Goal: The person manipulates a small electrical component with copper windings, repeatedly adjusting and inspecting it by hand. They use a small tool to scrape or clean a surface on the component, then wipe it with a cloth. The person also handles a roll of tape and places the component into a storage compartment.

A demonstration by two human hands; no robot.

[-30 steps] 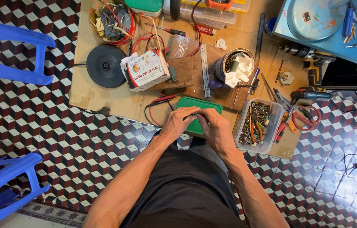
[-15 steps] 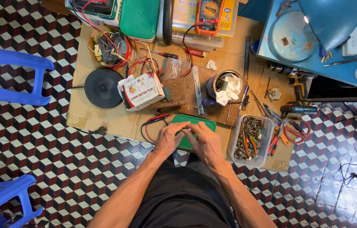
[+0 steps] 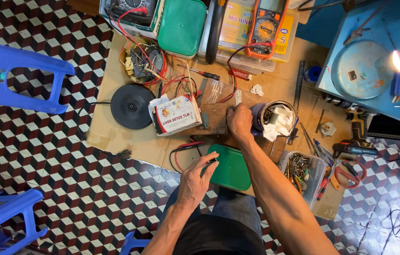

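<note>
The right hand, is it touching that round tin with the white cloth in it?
Cannot tell. In the head view the right hand rests on the wooden board right beside the round tin; its knuckles meet the tin's edge, but no clear contact or gap shows.

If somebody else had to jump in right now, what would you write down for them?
Left hand: fingers pinch a small dark part, too small to tell, above the green lid.
Right hand: stretched out to the wooden board, beside the blue cup stuffed with white tissue.
Nearby: small box, black round base, clear tub of screws.
Done or left: cannot tell from this view.
</note>
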